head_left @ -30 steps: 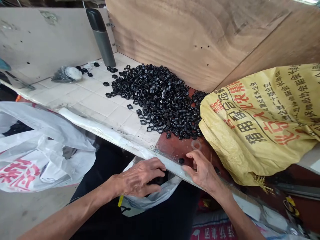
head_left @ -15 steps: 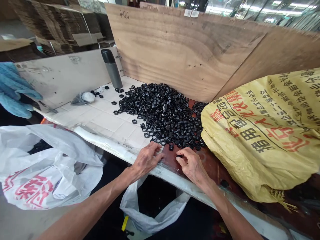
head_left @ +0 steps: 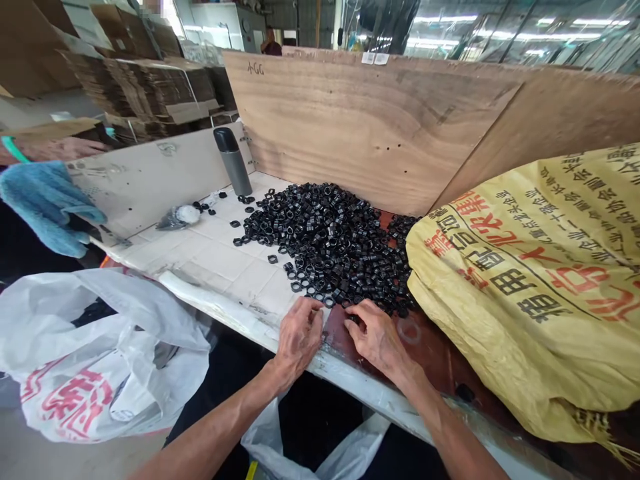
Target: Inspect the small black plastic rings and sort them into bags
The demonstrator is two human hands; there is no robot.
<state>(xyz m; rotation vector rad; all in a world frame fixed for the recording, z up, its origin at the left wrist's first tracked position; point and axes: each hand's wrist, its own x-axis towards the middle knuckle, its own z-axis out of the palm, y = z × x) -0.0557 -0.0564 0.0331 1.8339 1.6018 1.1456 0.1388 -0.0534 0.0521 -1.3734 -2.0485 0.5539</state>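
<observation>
A heap of small black plastic rings [head_left: 330,233] lies on the work surface. At its near edge my right hand [head_left: 377,339] pinches a black ring [head_left: 354,319] between thumb and fingers. My left hand [head_left: 300,337] rests at the table's front edge, just left of the right one. Its fingers are curled and drawn together with the thumb alongside; whatever they hold, if anything, is hidden. Several loose rings lie flat just beyond both hands.
A yellow woven sack [head_left: 500,287] stands on the right. White plastic bags hang at the front edge, one [head_left: 115,360] at the left. A grey flask [head_left: 233,163] stands behind, against wooden boards [head_left: 360,127]. Another person's arm with a green band [head_left: 55,148] shows at far left.
The view has tilted up, so the scene sits lower. My left hand has turned, its thumb closer to the fingers. The right hand keeps its pinch on the black ring.
</observation>
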